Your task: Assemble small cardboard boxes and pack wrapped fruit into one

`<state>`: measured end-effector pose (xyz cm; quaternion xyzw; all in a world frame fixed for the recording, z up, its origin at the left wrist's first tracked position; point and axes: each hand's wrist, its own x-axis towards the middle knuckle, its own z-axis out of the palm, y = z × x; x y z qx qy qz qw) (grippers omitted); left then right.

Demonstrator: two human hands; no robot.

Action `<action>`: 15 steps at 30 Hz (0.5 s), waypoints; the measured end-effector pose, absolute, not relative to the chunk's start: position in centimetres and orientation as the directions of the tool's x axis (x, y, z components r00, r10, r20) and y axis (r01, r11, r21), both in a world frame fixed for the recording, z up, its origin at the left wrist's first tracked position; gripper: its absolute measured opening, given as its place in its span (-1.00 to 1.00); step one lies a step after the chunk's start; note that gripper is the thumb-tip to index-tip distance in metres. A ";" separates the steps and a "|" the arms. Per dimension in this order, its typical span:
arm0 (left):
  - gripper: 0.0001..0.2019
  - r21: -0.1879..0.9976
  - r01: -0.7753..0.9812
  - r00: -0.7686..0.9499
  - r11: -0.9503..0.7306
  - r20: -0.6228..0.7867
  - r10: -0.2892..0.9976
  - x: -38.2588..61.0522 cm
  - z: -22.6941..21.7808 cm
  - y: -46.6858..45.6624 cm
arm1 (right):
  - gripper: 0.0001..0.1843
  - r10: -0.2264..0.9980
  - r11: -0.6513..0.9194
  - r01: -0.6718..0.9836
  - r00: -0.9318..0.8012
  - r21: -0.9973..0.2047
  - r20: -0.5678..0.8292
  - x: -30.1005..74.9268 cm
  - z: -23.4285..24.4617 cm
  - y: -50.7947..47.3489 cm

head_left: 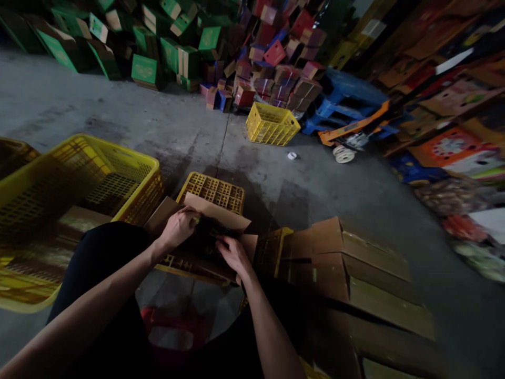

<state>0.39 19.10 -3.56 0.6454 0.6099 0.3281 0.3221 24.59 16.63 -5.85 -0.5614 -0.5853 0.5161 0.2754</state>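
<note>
Cardboard box (219,213) with its flaps spread is resting on a yellow lattice crate (215,190) just ahead of the person's knees, dark contents (208,238) showing inside. Farthest left, a large yellow plastic crate (149,192) is standing beside the left knee, with brown cardboard (84,218) lying in it; green cartons (144,68) are sitting in a heap beyond. Next, the left hand (179,227) is hanging over the box's left side, its fingers curling inward. Under the knees, a red plastic stool (173,334) is partly showing. To the right, the right hand (233,255) is reaching into the box from its right side, fingers bending down at the contents. In this dim light, one cannot tell whether either hand's fingers are clamping on anything. Further right, a smaller yellow crate (272,126) is standing on the floor, then folded cardboard cartons (374,263) are lying stacked near the right knee, and an orange pallet jack (355,128) is standing by blue pallets (343,92).
</note>
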 end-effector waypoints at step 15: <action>-0.87 0.950 -0.285 -0.008 0.126 -0.133 0.991 2.3 -1.5 18.4 | -0.46 0.878 -0.471 -0.232 -0.214 -0.851 -0.427 24.0 -3.3 16.8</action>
